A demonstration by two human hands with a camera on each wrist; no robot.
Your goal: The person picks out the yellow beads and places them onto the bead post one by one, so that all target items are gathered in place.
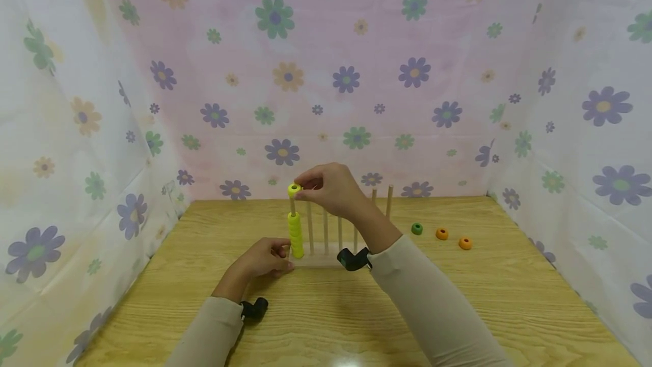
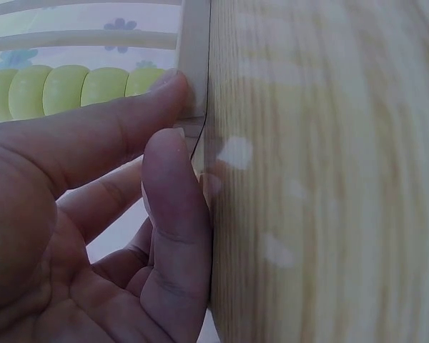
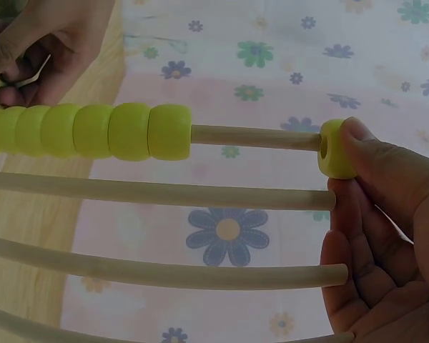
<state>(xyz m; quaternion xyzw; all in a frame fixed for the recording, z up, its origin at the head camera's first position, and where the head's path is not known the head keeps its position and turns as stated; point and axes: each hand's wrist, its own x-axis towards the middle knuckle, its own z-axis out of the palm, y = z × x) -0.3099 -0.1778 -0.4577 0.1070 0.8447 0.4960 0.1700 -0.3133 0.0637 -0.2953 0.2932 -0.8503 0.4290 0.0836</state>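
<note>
At the top of the leftmost peg, my right hand [image 1: 331, 188] pinches a yellow bead [image 3: 334, 148] between thumb and fingers. The bead's hole lines up with the peg's tip [image 3: 300, 138]. Lower on that peg sits a stack of several yellow beads [image 1: 295, 235], with bare wood between stack and held bead. The pegs rise from a pale wooden base [image 1: 318, 261] standing on the table. My left hand [image 1: 262, 256] holds the left end of this base, thumb in front and index finger behind, close beside the stack.
Right of the rack, a green bead [image 1: 417, 229] and two orange beads, one nearer the rack [image 1: 442, 234] and one farther right [image 1: 466, 243], lie on the wooden table [image 1: 433, 299]. Bare pegs [image 1: 326, 231] stand right of the yellow stack. Flowered cloth [image 1: 316, 44] encloses the back and sides.
</note>
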